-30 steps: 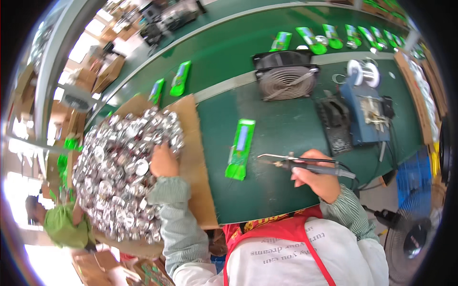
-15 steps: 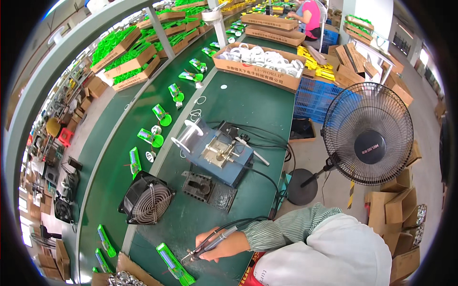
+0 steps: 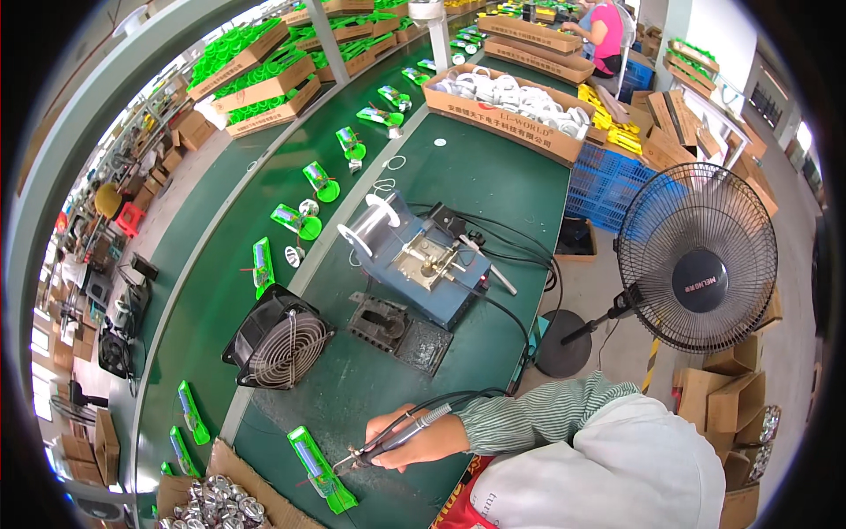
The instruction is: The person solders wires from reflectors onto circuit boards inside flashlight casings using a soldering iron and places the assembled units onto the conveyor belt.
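My right hand (image 3: 407, 440) is closed around a soldering iron (image 3: 414, 429) with a grey grip and a black cable. Its thin metal tip points left, close beside a bright green plastic housing (image 3: 319, 467) lying on the green table; whether they touch I cannot tell. The housing has a bluish-white part and a thin red wire along it. Beyond the hand sits a blue solder feeder (image 3: 427, 278) with a clear reel, and in front of it a dark metal iron stand (image 3: 379, 322). My left hand is not in view.
A small black fan (image 3: 278, 339) stands by the conveyor belt (image 3: 211, 304), which carries several green housings. A carton of silver cups (image 3: 220, 507) is at the near left. A carton of white rings (image 3: 502, 101) stands far back; a floor fan (image 3: 696, 264) stands right. Another person (image 3: 606, 31) sits beyond.
The view has shifted, so more of the carton of silver cups shows at the near left. My right hand keeps the soldering iron with its tip by the green housing.
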A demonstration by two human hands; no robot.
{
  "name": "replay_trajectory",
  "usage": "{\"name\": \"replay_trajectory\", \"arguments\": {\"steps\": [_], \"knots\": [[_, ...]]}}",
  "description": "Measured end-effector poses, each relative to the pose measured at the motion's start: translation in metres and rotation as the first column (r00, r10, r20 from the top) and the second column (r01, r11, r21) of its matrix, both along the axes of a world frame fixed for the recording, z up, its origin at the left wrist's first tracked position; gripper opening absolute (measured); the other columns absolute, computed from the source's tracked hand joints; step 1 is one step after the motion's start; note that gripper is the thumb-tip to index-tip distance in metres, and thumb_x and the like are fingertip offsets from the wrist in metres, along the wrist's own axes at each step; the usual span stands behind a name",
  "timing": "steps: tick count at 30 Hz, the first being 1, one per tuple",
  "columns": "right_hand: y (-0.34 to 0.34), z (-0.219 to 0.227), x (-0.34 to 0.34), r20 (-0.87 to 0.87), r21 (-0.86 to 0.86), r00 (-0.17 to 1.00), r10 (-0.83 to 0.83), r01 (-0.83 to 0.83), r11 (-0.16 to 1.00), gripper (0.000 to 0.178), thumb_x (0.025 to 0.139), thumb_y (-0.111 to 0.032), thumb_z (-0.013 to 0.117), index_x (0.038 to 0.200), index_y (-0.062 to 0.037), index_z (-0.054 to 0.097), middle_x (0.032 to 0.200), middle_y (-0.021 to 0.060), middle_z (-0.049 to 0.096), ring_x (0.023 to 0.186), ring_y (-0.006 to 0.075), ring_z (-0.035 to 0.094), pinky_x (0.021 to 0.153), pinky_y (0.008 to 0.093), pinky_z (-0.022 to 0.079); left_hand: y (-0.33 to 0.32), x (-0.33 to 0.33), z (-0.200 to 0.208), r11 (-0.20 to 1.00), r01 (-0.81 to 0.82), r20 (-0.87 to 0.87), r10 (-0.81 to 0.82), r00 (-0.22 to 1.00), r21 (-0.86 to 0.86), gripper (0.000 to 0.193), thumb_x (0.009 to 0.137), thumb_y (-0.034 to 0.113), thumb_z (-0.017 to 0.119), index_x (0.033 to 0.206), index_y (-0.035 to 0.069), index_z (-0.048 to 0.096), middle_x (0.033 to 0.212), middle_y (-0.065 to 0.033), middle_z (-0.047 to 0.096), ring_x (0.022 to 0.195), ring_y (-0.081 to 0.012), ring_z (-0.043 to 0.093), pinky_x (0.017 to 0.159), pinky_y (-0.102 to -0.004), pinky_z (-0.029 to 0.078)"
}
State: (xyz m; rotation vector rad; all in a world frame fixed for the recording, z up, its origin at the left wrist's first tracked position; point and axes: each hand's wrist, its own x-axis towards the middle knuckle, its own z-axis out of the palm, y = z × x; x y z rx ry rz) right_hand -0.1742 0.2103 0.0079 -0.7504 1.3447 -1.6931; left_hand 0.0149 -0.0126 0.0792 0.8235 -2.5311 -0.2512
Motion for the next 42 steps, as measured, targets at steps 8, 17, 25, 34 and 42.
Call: {"name": "replay_trajectory", "arguments": {"steps": [8, 17, 25, 34, 42], "knots": [[-0.012, 0.008, -0.001, -0.210, -0.038, 0.977, -0.046, 0.038, 0.999, 0.016, 0.079, -0.010, 0.062, 0.088, 0.0000, 0.054, 0.070, 0.0043, 0.058, 0.060, 0.0081, 0.056, 0.053, 0.0232, 0.046, 0.026, -0.001, -0.074, 0.885, 0.007, -0.046, 0.017, 0.999, 0.465, 0.006, 0.074, 0.003, 0.061, 0.078, -0.001, 0.059, 0.074, -0.0122, 0.059, 0.067, -0.0260, 0.054, 0.061, -0.0353, 0.042], [-0.030, 0.008, 0.002, 0.077, 0.122, 0.997, -0.005, -0.004, 0.993, 0.015, 0.076, 0.002, 0.058, 0.089, 0.0026, 0.050, 0.075, 0.0119, 0.060, 0.061, 0.0135, 0.059, 0.055, 0.0247, 0.050, 0.027, -0.016, -0.085, 0.920, -0.020, -0.103, 0.065, 0.993, 0.392, 0.005, 0.073, 0.004, 0.061, 0.075, 0.002, 0.059, 0.070, -0.0103, 0.055, 0.069, -0.0267, 0.051, 0.062, -0.0360, 0.040], [-0.053, 0.006, 0.008, 0.087, 0.135, 0.996, 0.008, -0.020, 0.991, 0.014, 0.077, 0.002, 0.059, 0.088, 0.0026, 0.050, 0.074, 0.0101, 0.060, 0.060, 0.0123, 0.059, 0.053, 0.0240, 0.049, 0.022, -0.022, -0.090, 0.961, 0.043, -0.095, -0.018, 0.995, 0.273, 0.004, 0.073, 0.003, 0.060, 0.077, 0.003, 0.059, 0.069, -0.0097, 0.054, 0.067, -0.0265, 0.049, 0.061, -0.0365, 0.038], [-0.062, 0.001, 0.006, 0.082, 0.162, 0.996, 0.035, -0.048, 0.986, 0.013, 0.077, -0.005, 0.060, 0.085, 0.0024, 0.052, 0.074, 0.0073, 0.061, 0.062, 0.0096, 0.058, 0.053, 0.0227, 0.049, 0.020, -0.026, -0.093, 0.944, 0.031, -0.078, -0.005, 0.997, 0.330, 0.006, 0.075, 0.005, 0.060, 0.075, 0.001, 0.056, 0.068, -0.0098, 0.053, 0.067, -0.0252, 0.051, 0.061, -0.0353, 0.039], [-0.064, 0.000, 0.003, 0.061, 0.190, 0.996, 0.059, -0.070, 0.979, 0.014, 0.076, -0.004, 0.061, 0.085, 0.0021, 0.052, 0.073, 0.0076, 0.061, 0.059, 0.0097, 0.058, 0.053, 0.0232, 0.049, 0.020, -0.028, -0.090, 0.936, 0.040, -0.070, -0.016, 0.997, 0.349, 0.006, 0.075, 0.005, 0.060, 0.074, 0.001, 0.056, 0.068, -0.0100, 0.053, 0.066, -0.0254, 0.050, 0.060, -0.0351, 0.039]]}}
